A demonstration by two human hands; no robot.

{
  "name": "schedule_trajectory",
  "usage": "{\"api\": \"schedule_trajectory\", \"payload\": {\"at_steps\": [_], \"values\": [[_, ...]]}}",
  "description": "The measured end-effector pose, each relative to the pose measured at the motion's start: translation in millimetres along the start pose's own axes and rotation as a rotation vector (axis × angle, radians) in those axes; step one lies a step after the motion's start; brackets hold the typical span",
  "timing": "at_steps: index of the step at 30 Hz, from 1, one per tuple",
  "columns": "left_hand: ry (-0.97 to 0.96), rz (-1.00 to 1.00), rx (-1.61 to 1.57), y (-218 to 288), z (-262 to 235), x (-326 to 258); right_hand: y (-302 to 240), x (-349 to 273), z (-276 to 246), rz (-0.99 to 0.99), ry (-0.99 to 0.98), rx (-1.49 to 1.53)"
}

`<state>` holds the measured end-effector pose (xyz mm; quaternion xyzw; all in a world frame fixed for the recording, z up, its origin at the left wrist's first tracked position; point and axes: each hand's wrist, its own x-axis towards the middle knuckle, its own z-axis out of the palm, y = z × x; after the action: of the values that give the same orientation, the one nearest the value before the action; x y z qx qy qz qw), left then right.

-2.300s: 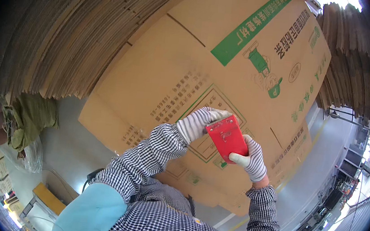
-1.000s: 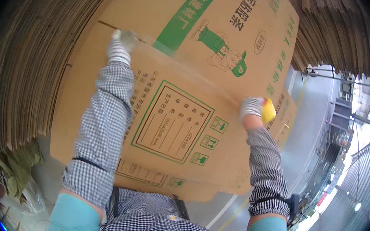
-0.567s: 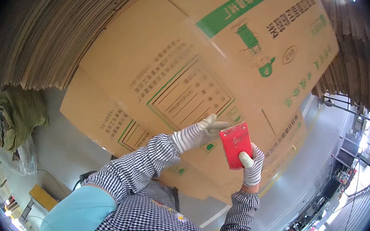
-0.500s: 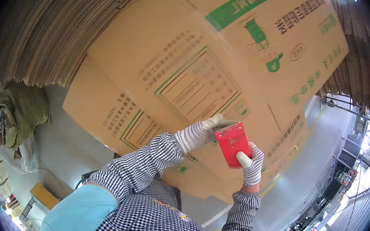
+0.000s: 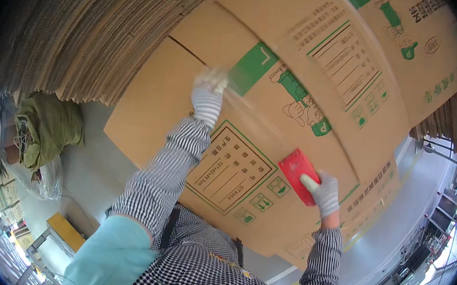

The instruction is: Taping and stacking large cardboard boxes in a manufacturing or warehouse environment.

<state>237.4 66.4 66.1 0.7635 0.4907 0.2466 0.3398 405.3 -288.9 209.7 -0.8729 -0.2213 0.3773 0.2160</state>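
Note:
My right hand (image 5: pixel 324 192) in a striped white glove grips a red tape dispenser (image 5: pixel 299 176) over the cardboard. From the dispenser a faint clear strip of tape (image 5: pixel 256 116) stretches up and left to my left hand (image 5: pixel 210 91). That gloved hand is motion-blurred, with its fingers drawn together at the strip's end. Beneath both hands lies a large brown cardboard carton (image 5: pixel 191 77) with green and dark printing. A curved edge between its panels runs diagonally past the strip.
Tall stacks of flat cardboard (image 5: pixel 84 27) stand at the far left, with another stack (image 5: pixel 454 110) at the far right. An olive sack (image 5: pixel 51 129) and clear plastic bag (image 5: pixel 43 181) sit on the left floor. A yellow box-like object (image 5: pixel 66 231) is at lower left.
My left hand has moved away from the dispenser, up and left, drawing out clear tape. The right hand still holds the dispenser. A second printed panel of the carton now shows below the upper one.

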Motion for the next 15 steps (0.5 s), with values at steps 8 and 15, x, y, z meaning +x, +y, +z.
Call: {"api": "schedule_trajectory", "payload": {"at_steps": [8, 15], "values": [[0.399, 0.009, 0.271, -2, 6, 42, -15, 90, 17, 0.187, -0.201, -0.268], [-0.265, -0.915, -1.231, -6, 29, 8, 38, 43, -31, 0.112, -0.218, -0.207]]}}
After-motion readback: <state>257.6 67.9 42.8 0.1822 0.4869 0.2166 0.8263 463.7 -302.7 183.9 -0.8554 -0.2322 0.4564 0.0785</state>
